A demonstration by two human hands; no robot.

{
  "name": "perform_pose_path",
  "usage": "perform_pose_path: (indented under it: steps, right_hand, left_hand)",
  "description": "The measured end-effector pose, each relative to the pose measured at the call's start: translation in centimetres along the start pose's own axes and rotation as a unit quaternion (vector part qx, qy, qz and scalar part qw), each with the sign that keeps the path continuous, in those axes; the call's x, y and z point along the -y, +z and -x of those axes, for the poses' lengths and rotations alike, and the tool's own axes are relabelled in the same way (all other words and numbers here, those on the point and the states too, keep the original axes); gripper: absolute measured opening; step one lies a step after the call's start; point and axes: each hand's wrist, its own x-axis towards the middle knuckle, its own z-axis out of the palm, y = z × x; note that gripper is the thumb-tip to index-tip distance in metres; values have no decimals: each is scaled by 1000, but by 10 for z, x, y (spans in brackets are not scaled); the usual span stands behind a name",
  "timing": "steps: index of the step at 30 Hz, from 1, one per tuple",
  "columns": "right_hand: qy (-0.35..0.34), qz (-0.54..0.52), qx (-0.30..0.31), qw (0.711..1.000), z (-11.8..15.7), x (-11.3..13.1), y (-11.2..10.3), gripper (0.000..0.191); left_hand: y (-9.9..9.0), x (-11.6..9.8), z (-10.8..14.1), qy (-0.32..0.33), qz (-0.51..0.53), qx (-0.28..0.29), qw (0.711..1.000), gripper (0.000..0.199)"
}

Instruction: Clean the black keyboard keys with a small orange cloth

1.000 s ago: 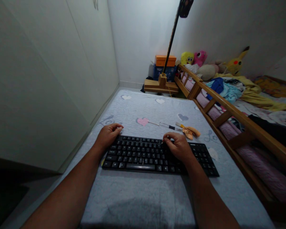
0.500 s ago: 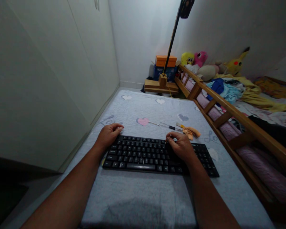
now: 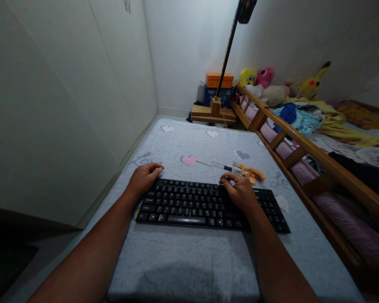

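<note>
A black keyboard (image 3: 185,204) lies on the patterned bed cover. My left hand (image 3: 144,177) is beside its upper left corner, fingers curled and thumb against the forefinger; anything inside the grip is hidden. Over the right part of the keys, my right hand (image 3: 240,190) is closed in a pinch near the top row. Whatever is between those fingertips is too small to name. Just beyond the keyboard are a thin white stick (image 3: 204,163), a slim tool with a dark grip (image 3: 228,168), a yellow-handled brush (image 3: 238,165) and a crumpled orange cloth (image 3: 254,173).
Pale cabinet doors (image 3: 66,105) rise on the left. A wooden bed rail (image 3: 290,145) runs along the right, with clothes and plush toys behind it. At the far end stand a wooden stand (image 3: 214,110) with a black pole and an orange box (image 3: 219,80).
My right hand's fingertips shift very slightly near the top row. My left hand, the keyboard and the tools keep their places.
</note>
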Motion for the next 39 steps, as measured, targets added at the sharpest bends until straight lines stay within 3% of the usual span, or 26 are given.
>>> perform_pose_path:
  steps: [25,39]
  right_hand:
    - [-25,-11,33,999,1,9,5,17]
    - [-5,-13,6,1000,0,3,9,17]
  left_hand:
    - [0,-3,1,0,-7,2,1000,38]
    - [0,-2,1,-6,-9,2,1000,39]
